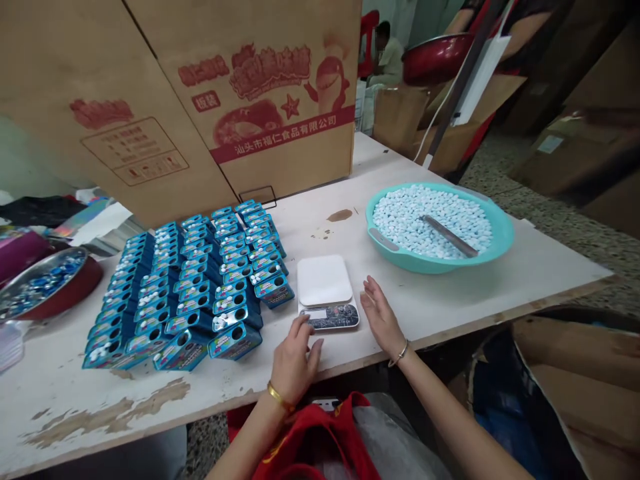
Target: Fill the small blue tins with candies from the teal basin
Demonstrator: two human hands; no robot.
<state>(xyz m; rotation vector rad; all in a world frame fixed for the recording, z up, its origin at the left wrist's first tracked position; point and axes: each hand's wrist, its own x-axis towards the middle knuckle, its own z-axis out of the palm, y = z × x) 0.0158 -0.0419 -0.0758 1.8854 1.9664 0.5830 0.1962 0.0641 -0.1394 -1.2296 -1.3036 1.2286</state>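
A white kitchen scale (325, 281) with a dark button panel lies on the table, its plate bare. My left hand (296, 353) is at the panel's lower left corner, fingers apart and holding nothing. Just right of the scale, my right hand (381, 315) hovers with fingers spread and nothing in it. Rows of blue tins (197, 283) stand to the left, several with white candies on their tops beside round holes. At the right a turquoise basin (440, 265) holds many pale candies (415, 213), with a metal scoop (449, 236) resting on them.
Large cardboard boxes (295, 157) stand along the table's back edge. A red bowl (75, 290) of blue-and-silver pieces sits at the far left. Beyond the table, a person holds a red bowl (435, 60). An open carton (580, 380) is below at the right.
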